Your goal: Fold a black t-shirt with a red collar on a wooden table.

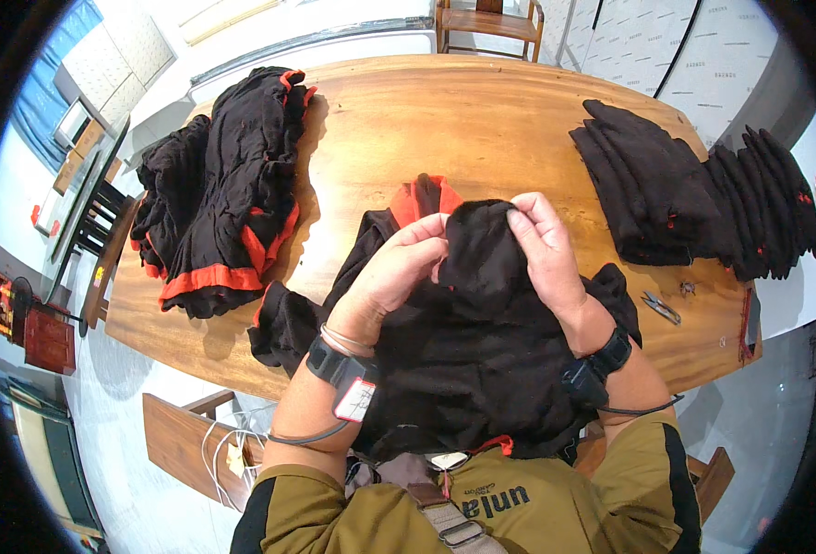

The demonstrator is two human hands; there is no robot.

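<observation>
A black cloth garment (477, 360) with some red-orange trim lies over the near table edge and reaches my lap. Both hands raise one black part of it above the rest. My left hand (415, 260) pinches that part's left edge, its fingers partly hidden behind the cloth. At the upper right edge, my right hand (543, 242) grips the fabric between thumb and fingers. A red-orange trimmed piece (442, 196) shows just beyond my left hand. Thread snips (661, 308) lie on the wood to the right of my right wrist.
Crumpled black garments with red-orange trim (242, 187) are heaped on the wooden table (380, 104) at left. Folded black garments (657, 187) are stacked at right, beside more black pieces (768, 201). A wooden chair (491, 24) stands beyond the table; white cables (224, 443) hang at lower left.
</observation>
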